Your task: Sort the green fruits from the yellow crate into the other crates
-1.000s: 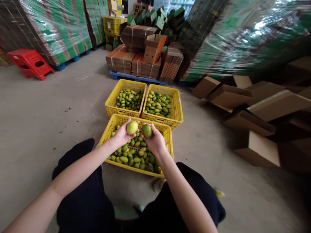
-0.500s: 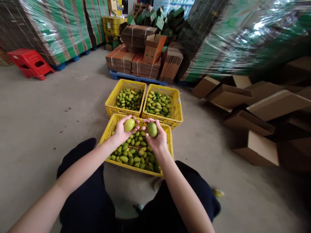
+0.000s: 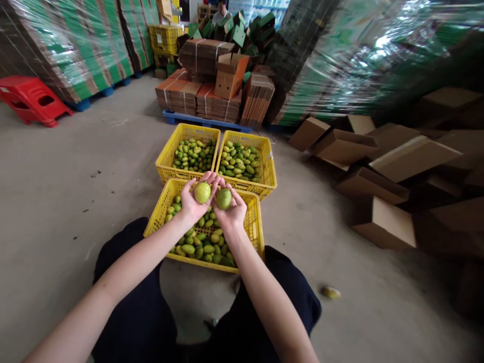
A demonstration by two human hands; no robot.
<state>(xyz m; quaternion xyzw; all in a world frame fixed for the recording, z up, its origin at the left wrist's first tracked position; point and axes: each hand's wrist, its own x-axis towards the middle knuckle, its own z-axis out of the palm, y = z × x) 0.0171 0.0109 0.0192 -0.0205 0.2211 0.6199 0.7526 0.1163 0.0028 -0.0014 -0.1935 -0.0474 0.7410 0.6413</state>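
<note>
My left hand [image 3: 197, 198] holds a yellow-green fruit [image 3: 202, 192], rounded and resting in the upturned palm with the fingers partly around it. A darker green fruit [image 3: 224, 198] sits in my right hand [image 3: 231, 209], also palm up, its fingers curled loosely about it. The hands are side by side, fingertips touching or nearly so. Below them stands a yellow plastic crate [image 3: 254, 228] with many oval green fruits [image 3: 208, 249] that look like small mangoes. My hands and forearms hide part of its contents.
Two more yellow crates [image 3: 160, 164] of similar fruit stand just beyond. Flattened cardboard boxes [image 3: 217, 106] are stacked on a blue pallet [image 3: 206, 122]. Open cartons [image 3: 391, 222] lie at right, a red stool [image 3: 36, 101] at left. One fruit [image 3: 330, 292] lies on the floor.
My two hands have come closer together, the right one moving left, each still with its fruit. The fruits are turned a little in the palms. The view has shifted slightly right.
</note>
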